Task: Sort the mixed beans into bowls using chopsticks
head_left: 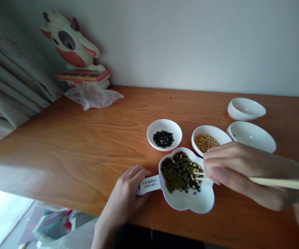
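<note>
The left hand [122, 195] clasped the handle [149, 184] of a white dish [190, 202], steadying it near the table [61, 155] front edge; the right hand [239, 173] pinched chopsticks [281, 184] over mixed beans [179, 172].

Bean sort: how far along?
Done: black beans sit in one white bowl, yellow beans in another white bowl. In hand: right hand holds chopsticks at the mixed pile in the flower-shaped dish; left hand grips its tab. Left: that pile, mostly green mung beans, still dotted with black and yellow beans.
</note>
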`<state>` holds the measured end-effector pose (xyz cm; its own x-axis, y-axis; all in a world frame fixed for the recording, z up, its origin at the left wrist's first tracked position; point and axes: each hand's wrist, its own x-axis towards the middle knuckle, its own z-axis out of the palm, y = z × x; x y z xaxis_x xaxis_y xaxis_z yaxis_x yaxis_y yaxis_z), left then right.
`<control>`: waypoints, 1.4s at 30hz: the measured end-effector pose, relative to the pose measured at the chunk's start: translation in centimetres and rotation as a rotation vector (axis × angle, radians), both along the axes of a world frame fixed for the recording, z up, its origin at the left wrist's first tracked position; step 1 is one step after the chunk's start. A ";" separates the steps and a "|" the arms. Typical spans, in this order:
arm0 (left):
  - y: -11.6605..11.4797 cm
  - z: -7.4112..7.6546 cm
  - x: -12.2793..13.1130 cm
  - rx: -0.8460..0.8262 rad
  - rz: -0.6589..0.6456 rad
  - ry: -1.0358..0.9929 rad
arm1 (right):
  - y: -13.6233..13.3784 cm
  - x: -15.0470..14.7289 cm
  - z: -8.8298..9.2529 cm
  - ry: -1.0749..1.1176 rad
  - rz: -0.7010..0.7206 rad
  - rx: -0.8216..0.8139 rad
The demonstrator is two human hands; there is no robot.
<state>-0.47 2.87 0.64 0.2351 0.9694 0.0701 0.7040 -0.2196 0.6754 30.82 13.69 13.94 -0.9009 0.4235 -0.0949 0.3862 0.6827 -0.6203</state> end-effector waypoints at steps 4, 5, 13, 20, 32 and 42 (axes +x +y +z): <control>0.0 0.0 0.1 -0.002 -0.002 -0.003 | 0.0 -0.1 -0.2 0.010 -0.011 -0.027; 0.0 0.1 0.1 0.002 -0.003 -0.005 | 0.0 -0.2 -0.3 0.012 -0.008 -0.028; 0.1 -0.2 0.0 0.031 -0.004 0.002 | -0.1 -0.5 -0.3 -0.001 0.014 -0.026; 0.0 -0.2 0.0 0.026 0.013 0.003 | 0.0 -0.4 -0.9 0.057 -0.034 -0.017; 0.2 0.4 0.4 0.027 0.027 -0.044 | 1.3 1.2 -1.6 0.139 -0.106 -0.016; 0.2 -0.1 0.2 0.065 0.004 -0.057 | -6.1 6.2 -5.3 0.330 -0.687 0.000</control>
<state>-0.25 3.07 0.57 0.2250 0.9634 0.1460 0.6658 -0.2614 0.6988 37.05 7.58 8.68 -0.4169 0.8991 0.1335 0.5185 0.3558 -0.7775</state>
